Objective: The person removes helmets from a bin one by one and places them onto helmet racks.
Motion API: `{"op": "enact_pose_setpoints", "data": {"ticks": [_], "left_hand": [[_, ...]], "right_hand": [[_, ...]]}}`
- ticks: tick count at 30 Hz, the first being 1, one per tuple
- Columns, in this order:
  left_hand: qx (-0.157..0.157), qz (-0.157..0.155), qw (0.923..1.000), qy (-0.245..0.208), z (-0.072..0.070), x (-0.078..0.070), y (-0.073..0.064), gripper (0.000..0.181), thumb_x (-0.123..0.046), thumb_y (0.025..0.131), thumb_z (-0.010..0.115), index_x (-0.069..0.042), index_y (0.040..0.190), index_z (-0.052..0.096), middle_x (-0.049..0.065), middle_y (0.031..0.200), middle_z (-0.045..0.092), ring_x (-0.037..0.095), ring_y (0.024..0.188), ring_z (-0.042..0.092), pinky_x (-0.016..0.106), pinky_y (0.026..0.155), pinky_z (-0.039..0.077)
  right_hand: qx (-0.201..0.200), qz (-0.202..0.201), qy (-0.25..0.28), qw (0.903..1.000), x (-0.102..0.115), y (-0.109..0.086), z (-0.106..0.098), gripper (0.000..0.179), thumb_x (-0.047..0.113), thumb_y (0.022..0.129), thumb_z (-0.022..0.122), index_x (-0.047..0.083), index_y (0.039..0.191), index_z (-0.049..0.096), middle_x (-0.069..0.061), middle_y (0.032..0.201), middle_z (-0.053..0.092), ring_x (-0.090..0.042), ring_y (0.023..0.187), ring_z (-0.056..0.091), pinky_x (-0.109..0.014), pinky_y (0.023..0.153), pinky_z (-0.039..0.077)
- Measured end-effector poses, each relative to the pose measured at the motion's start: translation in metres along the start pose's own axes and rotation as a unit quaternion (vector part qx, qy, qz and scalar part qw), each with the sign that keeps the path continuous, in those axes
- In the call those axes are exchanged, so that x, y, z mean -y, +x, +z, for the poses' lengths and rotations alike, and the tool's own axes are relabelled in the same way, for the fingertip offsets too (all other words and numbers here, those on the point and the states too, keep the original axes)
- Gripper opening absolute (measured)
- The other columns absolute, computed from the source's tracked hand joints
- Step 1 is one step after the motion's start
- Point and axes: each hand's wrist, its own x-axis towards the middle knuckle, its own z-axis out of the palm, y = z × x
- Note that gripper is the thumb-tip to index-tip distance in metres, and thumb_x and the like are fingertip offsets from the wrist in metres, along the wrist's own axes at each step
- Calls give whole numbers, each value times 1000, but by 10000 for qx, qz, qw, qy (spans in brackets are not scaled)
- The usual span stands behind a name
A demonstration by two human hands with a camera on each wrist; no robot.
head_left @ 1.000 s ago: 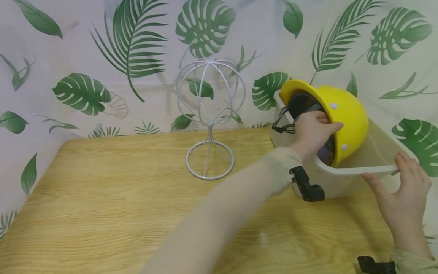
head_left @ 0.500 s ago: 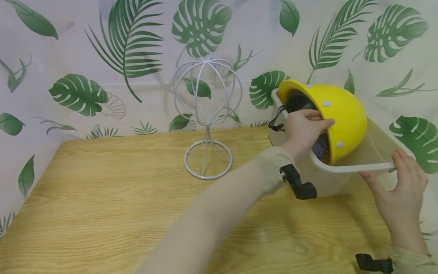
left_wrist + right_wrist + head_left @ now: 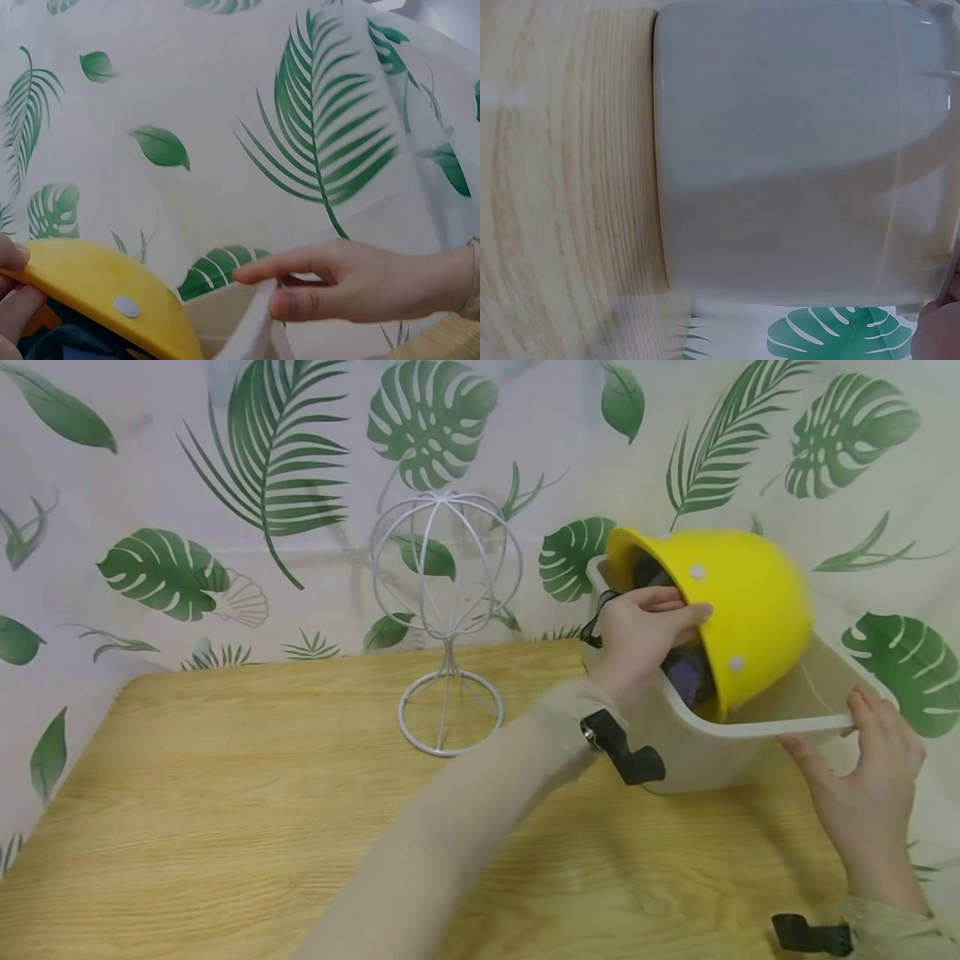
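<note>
A yellow hard hat (image 3: 757, 602) lies tilted on its side in the mouth of a white plastic bin (image 3: 720, 760), its dark inner lining facing left. My left hand (image 3: 637, 631) pinches the hat's edge, thumb outside and fingers inside the shell. A black strap (image 3: 594, 625) hangs over the bin's left rim. At the bin's near right corner my right hand (image 3: 870, 777) grips the rim between thumb and fingers. In the left wrist view the hat (image 3: 112, 289) shows a white rivet, and the right hand (image 3: 360, 281) pinches the bin's rim.
A white wire stand (image 3: 447, 568) with a round cage top and ring base stands on the wooden table (image 3: 247, 793), left of the bin. A leaf-patterned cloth (image 3: 322, 585) hangs behind the table.
The left hand has moved slightly left and up, lifting and tilting the hard hat a little in the bin. The right hand keeps its grip on the rim. The head view has shifted slightly.
</note>
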Motion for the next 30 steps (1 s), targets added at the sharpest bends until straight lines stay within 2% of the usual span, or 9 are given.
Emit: {"op": "enact_pose_setpoints", "data": {"ticks": [6, 12, 19, 24, 30], "left_hand": [[266, 121, 9971, -698, -3, -19, 1, 18, 10, 74, 76, 0, 87, 69, 7, 76, 66, 20, 63, 68, 31, 58, 58], [388, 81, 9929, -1123, -6, -36, -2, 19, 9, 76, 75, -2, 90, 69, 8, 81, 67, 22, 68, 70, 31, 61, 58], [807, 282, 9791, -1846, -13, -58, -7, 16, 13, 80, 69, 3, 92, 68, 9, 80, 66, 23, 72, 70, 33, 66, 58], [767, 391, 9746, -2070, -21, -68, -12, 15, 14, 80, 67, 6, 93, 68, 12, 81, 68, 24, 75, 71, 32, 66, 58], [741, 505, 9665, -2403, -33, -79, -11, 21, 13, 83, 65, 13, 103, 65, 15, 86, 68, 36, 94, 66, 32, 70, 57]], "right_hand": [[45, 75, -75, 9999, 2, 0, 0, 88, 51, 84, 67, -10, 140, 37, -25, 147, 33, -36, 138, 18, -51, 114, 9], [105, 85, -89, 9999, 2, 2, 1, 88, 51, 85, 66, -10, 140, 36, -25, 148, 33, -36, 138, 19, -49, 114, 8], [-18, -67, 21, 10000, 2, 2, 2, 92, 57, 83, 65, -12, 139, 38, -28, 145, 35, -38, 137, 20, -49, 114, 8], [-53, -49, -28, 10000, -1, 1, 1, 94, 59, 83, 63, -13, 138, 38, -28, 145, 35, -38, 137, 20, -49, 114, 8], [-45, -38, -62, 10000, 0, 0, 0, 94, 59, 83, 63, -13, 138, 38, -27, 145, 35, -38, 137, 20, -50, 113, 8]]}}
